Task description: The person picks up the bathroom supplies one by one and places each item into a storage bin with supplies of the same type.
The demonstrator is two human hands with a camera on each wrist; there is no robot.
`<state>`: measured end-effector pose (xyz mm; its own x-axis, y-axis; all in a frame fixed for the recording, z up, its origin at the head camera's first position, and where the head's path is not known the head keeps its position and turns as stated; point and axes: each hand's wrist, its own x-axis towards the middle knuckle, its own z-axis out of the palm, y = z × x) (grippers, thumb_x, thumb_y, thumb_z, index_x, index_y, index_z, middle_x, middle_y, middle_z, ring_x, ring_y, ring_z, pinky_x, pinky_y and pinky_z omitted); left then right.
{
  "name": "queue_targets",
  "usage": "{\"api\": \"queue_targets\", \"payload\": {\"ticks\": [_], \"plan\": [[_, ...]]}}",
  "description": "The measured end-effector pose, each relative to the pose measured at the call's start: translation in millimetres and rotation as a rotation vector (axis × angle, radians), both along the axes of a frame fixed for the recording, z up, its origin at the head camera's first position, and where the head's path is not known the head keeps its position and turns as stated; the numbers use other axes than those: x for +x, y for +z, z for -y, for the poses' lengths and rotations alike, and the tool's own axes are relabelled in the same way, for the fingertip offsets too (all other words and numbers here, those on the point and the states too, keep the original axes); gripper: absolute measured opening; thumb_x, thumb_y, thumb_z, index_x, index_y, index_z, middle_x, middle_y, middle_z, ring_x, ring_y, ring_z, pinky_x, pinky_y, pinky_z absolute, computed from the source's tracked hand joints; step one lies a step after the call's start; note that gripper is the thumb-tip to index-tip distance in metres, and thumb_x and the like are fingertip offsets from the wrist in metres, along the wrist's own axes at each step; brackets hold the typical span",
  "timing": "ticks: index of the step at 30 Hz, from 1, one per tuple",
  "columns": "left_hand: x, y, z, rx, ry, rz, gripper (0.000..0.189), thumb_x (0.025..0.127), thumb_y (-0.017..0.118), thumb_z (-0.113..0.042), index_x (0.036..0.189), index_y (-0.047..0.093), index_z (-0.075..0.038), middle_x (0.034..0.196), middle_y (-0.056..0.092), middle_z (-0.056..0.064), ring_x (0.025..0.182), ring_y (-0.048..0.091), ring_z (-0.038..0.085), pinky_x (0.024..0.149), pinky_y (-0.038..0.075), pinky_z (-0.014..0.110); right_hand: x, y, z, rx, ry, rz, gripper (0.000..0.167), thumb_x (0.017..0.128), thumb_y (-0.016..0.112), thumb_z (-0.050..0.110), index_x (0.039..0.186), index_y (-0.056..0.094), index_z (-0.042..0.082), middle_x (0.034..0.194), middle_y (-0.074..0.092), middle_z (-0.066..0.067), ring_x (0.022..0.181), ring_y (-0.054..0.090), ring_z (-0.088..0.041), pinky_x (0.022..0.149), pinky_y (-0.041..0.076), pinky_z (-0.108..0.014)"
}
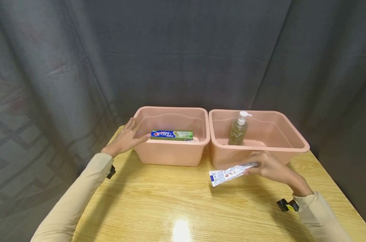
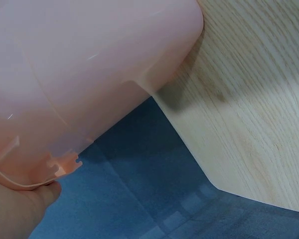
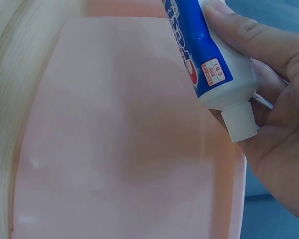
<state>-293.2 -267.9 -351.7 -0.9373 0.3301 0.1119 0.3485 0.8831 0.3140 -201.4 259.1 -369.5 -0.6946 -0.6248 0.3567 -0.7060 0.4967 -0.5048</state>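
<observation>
My right hand (image 1: 270,168) grips a toothpaste tube (image 1: 231,174) in front of the right bin. Its flat end points left in the head view. The right wrist view shows the blue printed side and the white cap (image 3: 240,122) of the tube, with the thumb along its body. My left hand (image 1: 124,137) rests at the left front corner of the left pink bin (image 1: 171,153), fingers extended along the side rim and thumb over the front rim. A green and blue toothpaste box (image 1: 171,135) lies inside that bin.
Beside it stands a second pink bin (image 1: 261,151), holding a pump bottle (image 1: 238,132) with a white top, upright. Both bins sit on a wooden table (image 1: 158,201). A grey curtain (image 1: 183,53) hangs behind the table and along its sides.
</observation>
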Motion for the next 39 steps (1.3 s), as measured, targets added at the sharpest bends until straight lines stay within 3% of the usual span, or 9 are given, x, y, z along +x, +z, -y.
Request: {"api": "queue_targets", "payload": {"ticks": [16, 29, 39], "plan": [[-0.9, -1.1, -0.6, 0.022, 0.001, 0.0, 0.096, 0.093, 0.044, -0.07, 0.157, 0.02, -0.003, 0.161, -0.002, 0.026, 0.149, -0.008, 0.034, 0.112, 0.013, 0.065, 1.5, 14.6, 6.0, -0.044, 0.024, -0.027, 0.029, 0.075, 0.084, 0.002, 0.102, 0.079, 0.01, 0.094, 0.072, 0.008, 0.082, 0.066, -0.009, 0.065, 0.054, -0.026], [-0.3, -0.5, -1.1, 0.023, 0.009, 0.003, 0.096, 0.093, 0.045, -0.07, 0.157, 0.02, -0.003, 0.162, -0.002, 0.026, 0.149, -0.008, 0.033, 0.112, 0.013, 0.066, -0.4, 28.0, 11.9, -0.061, 0.06, -0.133, 0.033, 0.07, 0.088, 0.002, 0.101, 0.079, 0.008, 0.092, 0.072, 0.006, 0.077, 0.06, -0.008, 0.059, 0.047, -0.021], [0.1, 0.3, -0.9, 0.012, 0.004, 0.001, 0.096, 0.093, 0.044, -0.071, 0.157, 0.018, -0.004, 0.161, -0.002, 0.027, 0.149, -0.008, 0.035, 0.112, 0.012, 0.066, -3.9, 33.9, 16.8, -0.137, 0.131, -0.183, 0.037, 0.068, 0.084, -0.01, 0.102, 0.077, 0.002, 0.093, 0.074, -0.006, 0.07, 0.059, -0.009, 0.052, 0.042, -0.015]]}}
